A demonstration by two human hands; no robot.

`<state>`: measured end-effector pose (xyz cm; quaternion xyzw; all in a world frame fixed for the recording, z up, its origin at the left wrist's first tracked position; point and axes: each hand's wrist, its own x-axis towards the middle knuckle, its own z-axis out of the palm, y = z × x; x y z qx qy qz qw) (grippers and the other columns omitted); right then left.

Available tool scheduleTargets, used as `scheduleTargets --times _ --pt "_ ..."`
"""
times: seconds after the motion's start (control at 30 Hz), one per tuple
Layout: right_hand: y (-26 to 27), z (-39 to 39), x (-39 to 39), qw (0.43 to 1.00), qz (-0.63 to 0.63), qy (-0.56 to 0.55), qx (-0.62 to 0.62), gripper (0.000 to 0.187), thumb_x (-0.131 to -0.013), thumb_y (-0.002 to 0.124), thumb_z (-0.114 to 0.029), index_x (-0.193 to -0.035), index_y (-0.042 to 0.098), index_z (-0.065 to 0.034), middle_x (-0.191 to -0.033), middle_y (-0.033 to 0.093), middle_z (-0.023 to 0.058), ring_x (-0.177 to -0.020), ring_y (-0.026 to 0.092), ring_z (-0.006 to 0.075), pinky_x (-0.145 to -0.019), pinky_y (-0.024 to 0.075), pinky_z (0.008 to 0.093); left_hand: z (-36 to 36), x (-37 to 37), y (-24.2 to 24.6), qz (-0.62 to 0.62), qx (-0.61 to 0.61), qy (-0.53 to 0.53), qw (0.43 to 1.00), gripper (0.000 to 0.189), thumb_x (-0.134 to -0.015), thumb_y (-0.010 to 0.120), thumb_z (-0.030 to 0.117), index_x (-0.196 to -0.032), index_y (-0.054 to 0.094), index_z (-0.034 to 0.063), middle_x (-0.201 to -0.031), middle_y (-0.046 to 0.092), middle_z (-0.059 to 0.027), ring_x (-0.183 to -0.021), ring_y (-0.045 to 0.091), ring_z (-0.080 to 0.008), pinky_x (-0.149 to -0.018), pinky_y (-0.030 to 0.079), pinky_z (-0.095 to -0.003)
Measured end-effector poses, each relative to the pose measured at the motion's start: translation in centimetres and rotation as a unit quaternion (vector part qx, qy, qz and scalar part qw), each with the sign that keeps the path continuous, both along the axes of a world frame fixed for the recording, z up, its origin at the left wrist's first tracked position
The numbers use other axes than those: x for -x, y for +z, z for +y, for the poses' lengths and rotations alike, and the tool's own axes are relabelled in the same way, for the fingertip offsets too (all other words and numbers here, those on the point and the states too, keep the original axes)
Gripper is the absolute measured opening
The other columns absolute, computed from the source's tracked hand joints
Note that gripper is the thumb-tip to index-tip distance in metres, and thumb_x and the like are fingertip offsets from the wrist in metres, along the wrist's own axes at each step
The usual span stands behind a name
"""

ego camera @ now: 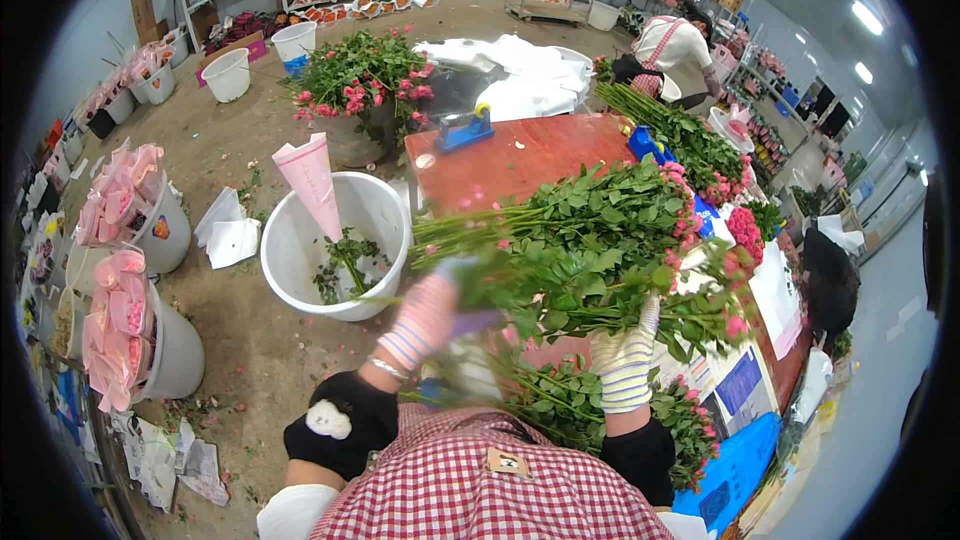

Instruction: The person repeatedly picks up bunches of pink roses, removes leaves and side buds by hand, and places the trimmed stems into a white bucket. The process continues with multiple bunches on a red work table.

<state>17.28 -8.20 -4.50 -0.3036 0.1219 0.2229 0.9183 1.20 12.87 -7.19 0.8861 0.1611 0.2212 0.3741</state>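
Note:
My right hand (624,360), in a striped knit glove, is closed around the leafy stems of pink spray roses (690,300) near their blooms. My left hand (429,311), also gloved and blurred by motion, is at the stem side of the same roses; whether its fingers grip anything cannot be told. Just beyond lies a large pile of pink roses (600,232) on the red table (517,157), stems to the left. More roses (562,390) lie between my body and my hands. A white tub (277,262) at the left holds a pink paper-wrapped bunch (311,184) and loose leaves.
Blue tape dispensers (465,133) stand on the table. Buckets of wrapped roses (176,345) line the left. A dark tub of roses (356,135) stands beyond the white one. A co-worker (667,52) bends over at the back right. Paper scraps (169,457) and leaves litter the floor.

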Motion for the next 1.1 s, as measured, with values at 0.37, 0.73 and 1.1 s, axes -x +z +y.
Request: scheduleTargets --times 0.37,0.73,1.1 --pt "-4.0 -4.8 -0.9 0.934 -0.025 0.309 -0.178 0.063 -0.084 0.063 -0.049 -0.123 0.052 -0.0018 -0.1 0.063 0.0167 -0.095 0.06 0.0321 -0.098 0.0418 0.0477 -1.7 -2.0 -7.4 -0.068 0.212 -0.128 0.967 0.026 -0.083 0.061 0.012 -0.107 0.058 0.0018 -0.096 0.064 -0.0172 -0.085 0.061 -0.0293 -0.078 0.049 -0.038" --pt "-6.2 -2.8 -1.1 0.653 -0.649 0.107 0.375 0.035 -0.087 0.061 -0.026 -0.112 0.056 -0.0032 -0.099 0.06 0.0125 -0.085 0.06 0.0277 -0.075 0.0492 0.041 1.8 -1.6 -16.7 -0.193 0.71 0.042 0.676 0.029 -0.095 0.048 0.024 -0.114 0.056 0.0046 -0.097 0.062 -0.0048 -0.083 0.058 -0.0152 -0.069 0.05 -0.0292" --pt "-1.9 -3.2 -0.7 0.98 -0.096 0.037 0.17 0.032 -0.085 0.068 -0.018 -0.11 0.056 -0.002 -0.096 0.06 0.0079 -0.086 0.058 0.0224 -0.081 0.0503 0.0353 7.8 6.8 -10.6 -0.017 0.163 0.217 0.962 0.033 -0.091 0.054 0.012 -0.122 0.054 0.0014 -0.111 0.06 -0.0082 -0.095 0.055 -0.017 -0.082 0.047 -0.0324"
